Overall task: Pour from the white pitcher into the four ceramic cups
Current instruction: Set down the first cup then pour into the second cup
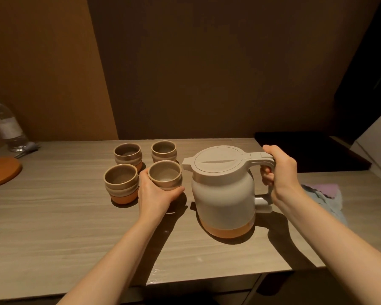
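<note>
Right hand [280,172] clenched round handle of white pitcher [223,190], upright on wooden table [53,227], lid closed. Left hand [155,195] wrapped round near-right ceramic cup [165,174]. Near-left cup [121,183] just beside. Behind: far-left cup [128,155], far-right cup [164,150]. Plastic bottle [6,126] far left

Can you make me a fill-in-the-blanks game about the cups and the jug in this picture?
1. There are ____ cups on the table.
2. The right hand grips the pitcher by its ____.
3. The left hand holds the near right cup, the one closest to the ____.
4. The pitcher's lid is ____.

Missing words: four; handle; pitcher; closed
</note>
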Action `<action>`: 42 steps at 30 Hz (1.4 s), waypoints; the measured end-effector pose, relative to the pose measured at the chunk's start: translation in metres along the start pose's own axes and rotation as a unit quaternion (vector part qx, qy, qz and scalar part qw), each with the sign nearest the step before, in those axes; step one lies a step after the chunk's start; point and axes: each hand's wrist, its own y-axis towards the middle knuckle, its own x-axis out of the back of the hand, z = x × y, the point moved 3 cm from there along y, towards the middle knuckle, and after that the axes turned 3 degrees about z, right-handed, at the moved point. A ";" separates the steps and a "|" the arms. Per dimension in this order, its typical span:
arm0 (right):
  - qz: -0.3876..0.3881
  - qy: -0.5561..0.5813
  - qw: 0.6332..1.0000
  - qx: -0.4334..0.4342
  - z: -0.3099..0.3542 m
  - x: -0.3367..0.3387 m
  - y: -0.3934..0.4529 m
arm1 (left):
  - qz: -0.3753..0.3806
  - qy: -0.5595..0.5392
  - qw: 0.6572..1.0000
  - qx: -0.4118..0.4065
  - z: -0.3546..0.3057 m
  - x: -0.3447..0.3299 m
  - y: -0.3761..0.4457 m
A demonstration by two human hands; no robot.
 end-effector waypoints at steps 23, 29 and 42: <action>0.034 -0.010 0.999 0.014 -0.003 0.001 0.005 | -0.023 0.029 0.999 0.028 0.021 -0.018 0.026; 0.040 -0.014 0.999 0.019 -0.002 0.002 0.005 | -0.005 0.017 0.999 0.041 0.016 -0.018 0.025; 0.047 -0.011 0.999 0.018 -0.001 0.002 0.001 | 0.071 -0.007 0.989 0.129 0.016 0.006 -0.007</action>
